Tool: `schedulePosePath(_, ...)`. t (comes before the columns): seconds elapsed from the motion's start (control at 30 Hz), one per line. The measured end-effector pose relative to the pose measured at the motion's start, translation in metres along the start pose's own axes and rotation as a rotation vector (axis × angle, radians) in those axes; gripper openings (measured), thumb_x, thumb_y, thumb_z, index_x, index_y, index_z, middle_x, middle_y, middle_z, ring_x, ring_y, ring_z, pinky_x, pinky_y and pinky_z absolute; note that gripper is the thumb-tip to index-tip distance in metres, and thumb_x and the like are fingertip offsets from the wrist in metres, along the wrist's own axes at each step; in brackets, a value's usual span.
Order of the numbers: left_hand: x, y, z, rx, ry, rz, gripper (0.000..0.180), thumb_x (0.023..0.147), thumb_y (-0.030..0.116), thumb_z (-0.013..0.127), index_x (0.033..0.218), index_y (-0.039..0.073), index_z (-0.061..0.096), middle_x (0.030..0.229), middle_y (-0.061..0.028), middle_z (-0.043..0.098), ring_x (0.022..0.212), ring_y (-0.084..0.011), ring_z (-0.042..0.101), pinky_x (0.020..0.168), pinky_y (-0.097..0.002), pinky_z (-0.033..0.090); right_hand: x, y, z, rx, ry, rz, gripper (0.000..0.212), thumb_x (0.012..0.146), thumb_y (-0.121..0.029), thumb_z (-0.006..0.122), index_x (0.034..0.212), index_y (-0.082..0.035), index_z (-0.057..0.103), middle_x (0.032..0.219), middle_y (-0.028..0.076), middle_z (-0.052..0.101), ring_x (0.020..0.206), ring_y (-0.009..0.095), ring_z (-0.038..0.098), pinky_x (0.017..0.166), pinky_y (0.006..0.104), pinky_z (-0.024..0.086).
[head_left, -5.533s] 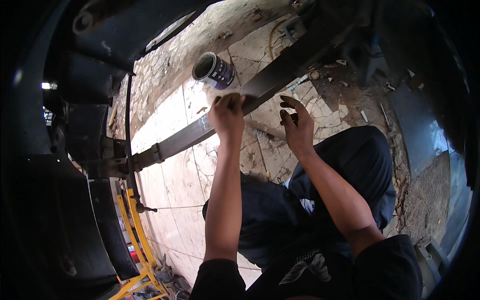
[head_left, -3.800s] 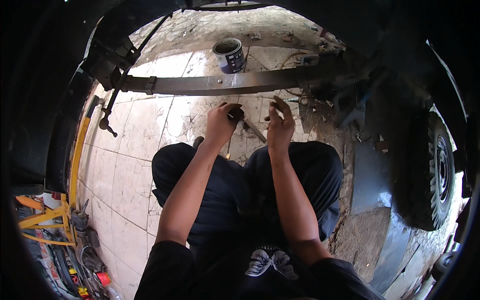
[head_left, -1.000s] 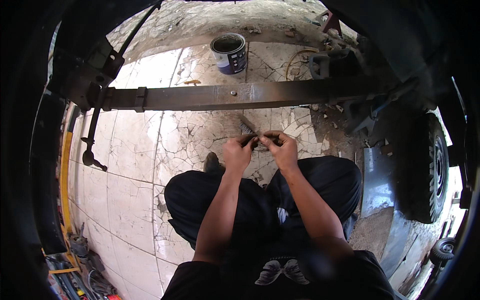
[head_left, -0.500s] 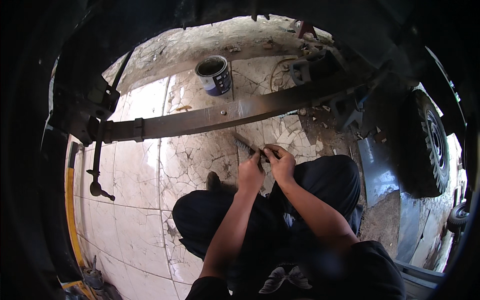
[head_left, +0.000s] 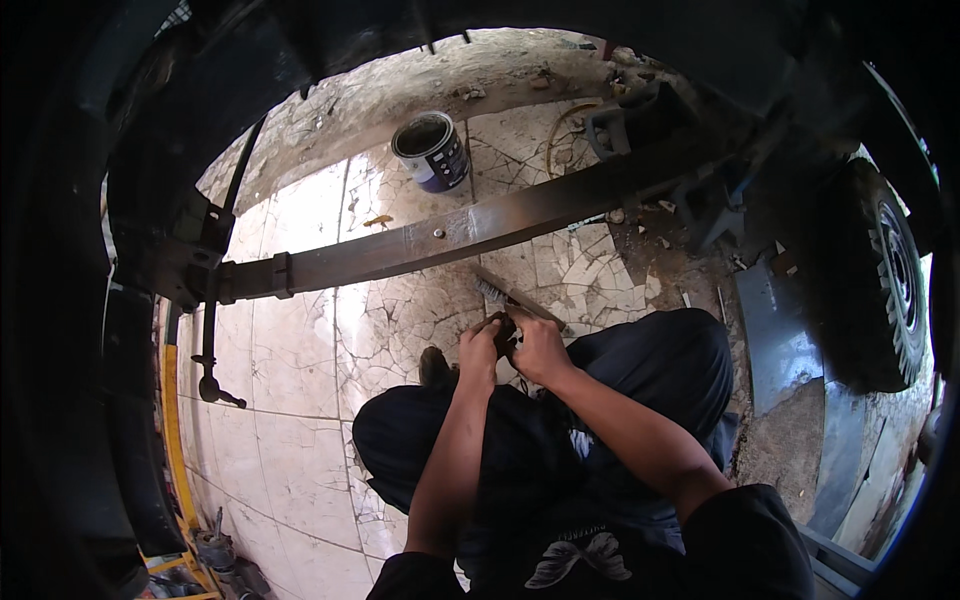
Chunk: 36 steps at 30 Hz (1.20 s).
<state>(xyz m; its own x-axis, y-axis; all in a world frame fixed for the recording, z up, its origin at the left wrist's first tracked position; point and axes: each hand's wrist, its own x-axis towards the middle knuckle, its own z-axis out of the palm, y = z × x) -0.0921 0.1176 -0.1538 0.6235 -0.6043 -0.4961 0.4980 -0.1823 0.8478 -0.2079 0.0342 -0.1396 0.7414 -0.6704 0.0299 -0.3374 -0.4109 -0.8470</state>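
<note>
While we crouch over the cracked tile floor [head_left: 300, 380], our left hand [head_left: 479, 352] and right hand [head_left: 538, 350] meet near the middle of the frame, just above our dark trousers [head_left: 645, 355]. Our left fingers are curled in against the right ones, their dark-stained tips bunched together; we cannot tell whether they pinch anything small between them. Our right fingers bend toward the left, pressed close to one another, and their grip is likewise hidden from us.

Just beyond our knuckles, a wire brush [head_left: 522, 299] lies slantwise on the tiles, bristles toward the left; whether our right hand touches it, we cannot say. Above it, a leaf spring [head_left: 465, 235] crosses the frame, rising toward the upper right. Behind that, at upper centre, we see an uncovered paint can [head_left: 432, 165] standing upright. A treaded tyre [head_left: 893, 270] fills the right edge, and a yellow metal frame [head_left: 172, 410] shows at lower left.
</note>
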Motion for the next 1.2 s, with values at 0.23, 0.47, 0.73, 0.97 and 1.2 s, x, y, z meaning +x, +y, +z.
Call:
schedulePosePath(0.23, -0.003, 0.009, -0.002, -0.026, 0.132, -0.097, 0.036, 0.102, 0.029, 0.067, 0.119, -0.002, 0.072, 0.108, -0.0119, 0.076, 0.093, -0.0221, 0.073, 0.085, -0.0343, 0.057, 0.005, 0.0, -0.017, 0.091, 0.005, 0.034, 0.044, 0.078, -0.009, 0.076, 0.121, 0.0, 0.073, 0.111, 0.023, 0.075, 0.105, 0.04, 0.072, 0.095, 0.0436, 0.057)
schedulePosePath(0.47, -0.012, 0.035, 0.008, 0.07, 0.105, 0.039, 0.035, 0.098, 0.026, 0.074, 0.117, -0.004, 0.074, 0.107, -0.0124, 0.077, 0.093, -0.0204, 0.074, 0.083, -0.0313, 0.057, 0.023, -0.006, -0.023, 0.198, 0.089, 0.082, 0.031, 0.089, -0.03, 0.081, 0.111, -0.009, 0.081, 0.098, 0.018, 0.078, 0.09, 0.034, 0.076, 0.081, 0.0391, 0.058)
schedulePosePath(0.73, -0.008, 0.024, 0.008, 0.05, -0.009, 0.157, 0.031, 0.099, 0.016, 0.075, 0.12, -0.006, 0.073, 0.109, -0.0124, 0.077, 0.095, -0.0185, 0.073, 0.084, -0.0303, 0.056, 0.021, -0.008, -0.024, 0.295, 0.115, 0.154, 0.034, 0.093, -0.03, 0.079, 0.116, -0.005, 0.079, 0.1, 0.016, 0.08, 0.093, 0.022, 0.078, 0.082, 0.0329, 0.057)
schedulePosePath(0.97, -0.007, 0.032, 0.009, 0.001, -0.103, 0.228, 0.024, 0.094, 0.012, 0.08, 0.113, -0.003, 0.077, 0.1, -0.0081, 0.078, 0.089, -0.0133, 0.07, 0.078, -0.026, 0.053, 0.005, -0.028, -0.035, 0.205, 0.28, -0.079, 0.028, 0.089, -0.007, 0.083, 0.116, -0.002, 0.078, 0.107, 0.012, 0.08, 0.097, 0.017, 0.077, 0.086, 0.0304, 0.059)
schedulePosePath(1.2, -0.003, 0.035, 0.026, -0.046, -0.127, 0.268, 0.027, 0.097, 0.019, 0.078, 0.111, -0.004, 0.077, 0.095, -0.0076, 0.077, 0.088, -0.013, 0.068, 0.079, -0.0265, 0.052, 0.033, -0.058, -0.091, 0.065, 0.437, -0.256, 0.026, 0.086, -0.005, 0.084, 0.112, -0.003, 0.077, 0.106, 0.012, 0.08, 0.096, 0.02, 0.079, 0.085, 0.0314, 0.061)
